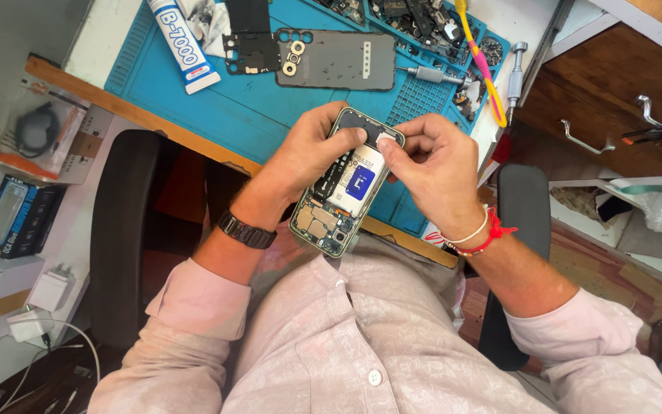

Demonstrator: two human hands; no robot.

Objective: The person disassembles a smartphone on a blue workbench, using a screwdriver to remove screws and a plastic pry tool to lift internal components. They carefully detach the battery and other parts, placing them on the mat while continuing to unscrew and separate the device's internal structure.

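Item: opened phone (pixel 345 186), back off, battery (pixel 355 182) exposed, held over my lap at the edge of the blue mat (pixel 216 107). My left hand (pixel 312 157) is curled around its left edge, thumb on the top; my right hand (pixel 434 165) is pinched, thumb and forefinger closed at the phone's upper right corner. Beyond the fingertips on the mat: removed back cover (pixel 339 60), glue tube (pixel 181 42), screwdriver (pixel 430 74).

Things to count — on the desk and in hand

One open phone with its insides showing (pixel 344 188), two hands, one grey back cover (pixel 336 60), one white glue tube (pixel 181 44) — two silver screwdrivers.
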